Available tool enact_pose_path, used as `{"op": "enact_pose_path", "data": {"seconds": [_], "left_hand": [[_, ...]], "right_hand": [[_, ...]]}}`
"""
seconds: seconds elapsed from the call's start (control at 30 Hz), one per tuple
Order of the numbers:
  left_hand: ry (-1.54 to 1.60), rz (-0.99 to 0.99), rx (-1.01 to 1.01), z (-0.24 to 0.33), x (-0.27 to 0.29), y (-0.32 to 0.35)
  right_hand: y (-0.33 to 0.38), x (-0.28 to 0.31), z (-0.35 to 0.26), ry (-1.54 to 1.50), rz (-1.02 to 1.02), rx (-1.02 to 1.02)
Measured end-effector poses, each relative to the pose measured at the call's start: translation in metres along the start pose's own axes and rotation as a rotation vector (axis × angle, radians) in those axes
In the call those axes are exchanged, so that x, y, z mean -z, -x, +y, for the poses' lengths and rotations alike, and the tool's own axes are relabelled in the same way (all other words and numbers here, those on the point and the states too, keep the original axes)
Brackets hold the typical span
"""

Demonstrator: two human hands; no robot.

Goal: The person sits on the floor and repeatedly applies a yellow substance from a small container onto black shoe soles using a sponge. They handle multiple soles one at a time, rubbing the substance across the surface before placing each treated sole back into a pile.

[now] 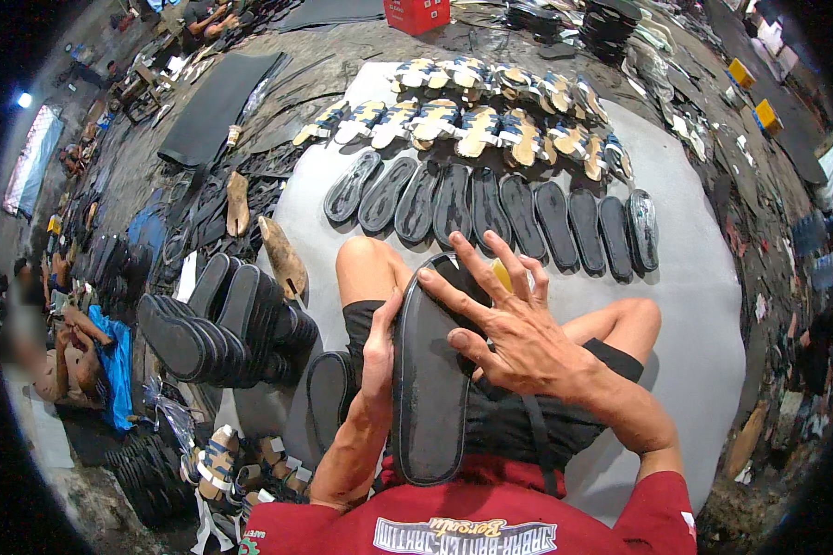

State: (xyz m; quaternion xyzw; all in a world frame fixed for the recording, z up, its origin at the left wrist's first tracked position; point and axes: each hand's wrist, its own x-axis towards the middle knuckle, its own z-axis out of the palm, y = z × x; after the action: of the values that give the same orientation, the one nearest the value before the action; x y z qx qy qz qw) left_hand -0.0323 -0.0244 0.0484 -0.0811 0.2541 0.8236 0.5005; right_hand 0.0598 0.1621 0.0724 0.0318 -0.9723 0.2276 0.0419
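A long black shoe sole (pixel 430 398) stands tilted across my lap, with its broad end up and a dark, shiny patch near that end. My left hand (pixel 376 356) is closed on its left edge, the thumb along the side. Over the upper half of the sole is my right hand (pixel 532 338), its fingers spread and the index fingertip at the sole's surface. A small yellow piece (pixel 501 275) shows between the right hand's fingers; most of it is hidden, so its kind is unclear. By my left forearm lies another black sole (pixel 329 393).
Beyond my knees, a row of black soles (pixel 453 199) lies on a pale grey sheet (pixel 703 324). Behind it are rows of strapped sandals (pixel 481 129). Stacked soles (pixel 194 338) and a wooden shoe last (pixel 282 259) are at left. A co-worker (pixel 69 365) sits far left.
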Motion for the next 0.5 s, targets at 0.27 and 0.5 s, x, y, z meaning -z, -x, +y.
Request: {"op": "enact_pose_path", "data": {"seconds": [0.27,0.5], "left_hand": [[0.044,-0.027,0.085,0.004,0.004,-0.005],[0.1,-0.086,0.146,0.004,0.017,-0.012]], "right_hand": [[0.004,0.001,0.002,0.04,-0.038,0.054],[0.008,0.007,0.001,0.084,-0.118,0.109]]}}
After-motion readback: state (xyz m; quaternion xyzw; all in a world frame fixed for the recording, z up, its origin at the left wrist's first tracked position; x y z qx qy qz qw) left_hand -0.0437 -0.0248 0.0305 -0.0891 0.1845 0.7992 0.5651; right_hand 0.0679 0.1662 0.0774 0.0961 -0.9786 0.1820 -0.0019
